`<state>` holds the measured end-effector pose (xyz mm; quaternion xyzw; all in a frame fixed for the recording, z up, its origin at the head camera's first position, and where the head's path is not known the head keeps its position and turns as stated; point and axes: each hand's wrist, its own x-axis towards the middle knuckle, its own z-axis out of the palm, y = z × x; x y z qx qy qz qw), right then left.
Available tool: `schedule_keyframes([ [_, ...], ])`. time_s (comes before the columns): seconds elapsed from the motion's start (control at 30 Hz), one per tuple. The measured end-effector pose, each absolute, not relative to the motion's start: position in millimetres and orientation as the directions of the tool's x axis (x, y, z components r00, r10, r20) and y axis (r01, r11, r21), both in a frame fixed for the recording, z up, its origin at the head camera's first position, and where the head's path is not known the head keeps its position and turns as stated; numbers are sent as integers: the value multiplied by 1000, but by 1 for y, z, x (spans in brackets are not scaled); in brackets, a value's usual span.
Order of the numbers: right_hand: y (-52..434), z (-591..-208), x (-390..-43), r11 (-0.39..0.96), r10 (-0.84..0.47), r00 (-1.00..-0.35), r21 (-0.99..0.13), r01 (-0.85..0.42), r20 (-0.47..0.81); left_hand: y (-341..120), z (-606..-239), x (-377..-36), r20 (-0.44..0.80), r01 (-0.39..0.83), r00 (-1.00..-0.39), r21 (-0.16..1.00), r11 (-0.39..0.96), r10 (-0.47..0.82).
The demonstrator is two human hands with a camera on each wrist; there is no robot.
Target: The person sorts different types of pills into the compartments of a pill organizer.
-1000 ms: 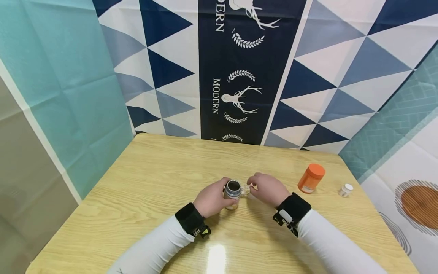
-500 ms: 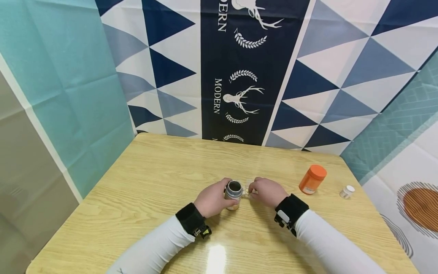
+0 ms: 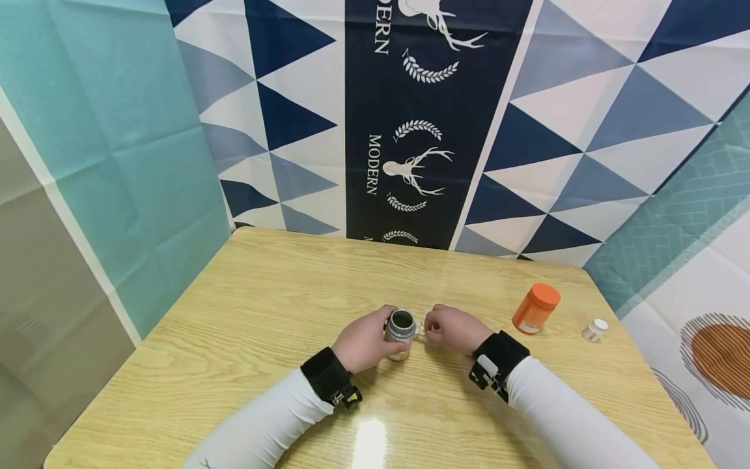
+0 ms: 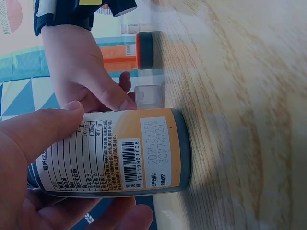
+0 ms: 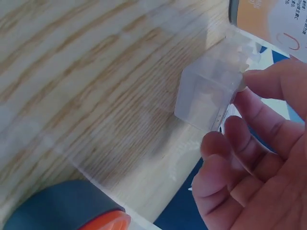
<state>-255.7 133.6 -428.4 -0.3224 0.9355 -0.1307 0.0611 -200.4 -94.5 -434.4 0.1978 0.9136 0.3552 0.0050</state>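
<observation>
My left hand grips an upright, uncapped supplement bottle, thumb on the near side and fingers round the far side. Its dark opening faces up. The left wrist view shows the bottle's printed label with a barcode and dates. Beside it, my right hand is at a small clear plastic compartment box on the table. In the right wrist view, thumb and index fingertips meet at the box's edge with a small pale piece between them; the other fingers curl loosely. The head view mostly hides the box behind this hand.
An orange jar with an orange lid stands to the right of my right hand. Farther right is a small white-capped bottle near the edge of the wooden table. Patterned cloth hangs behind the table.
My right hand has lowered slightly at the clear box, and its fingers have drawn in. My left hand keeps the bottle in place. The head view has shifted a little.
</observation>
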Motion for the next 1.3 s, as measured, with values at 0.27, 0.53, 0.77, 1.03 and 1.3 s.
schedule_keyframes([
  [0.27,136,-410,-255,756,-591,-804,-299,-582,69,-94,-434,-200,133,359,-921,655,665,366],
  [0.53,119,-383,-239,643,-568,-777,-444,-624,270,-95,-435,-201,137,373,-915,648,664,380],
  [0.77,103,-382,-226,601,-619,-739,-444,-664,266,-95,-437,-200,133,376,-912,653,658,388],
  [1.03,120,-384,-225,646,-554,-778,-436,-627,297,-92,-438,-202,143,386,-906,661,643,398],
  [1.3,174,-388,-229,841,-482,-873,-243,-484,71,-92,-438,-201,115,346,-915,712,610,386],
])
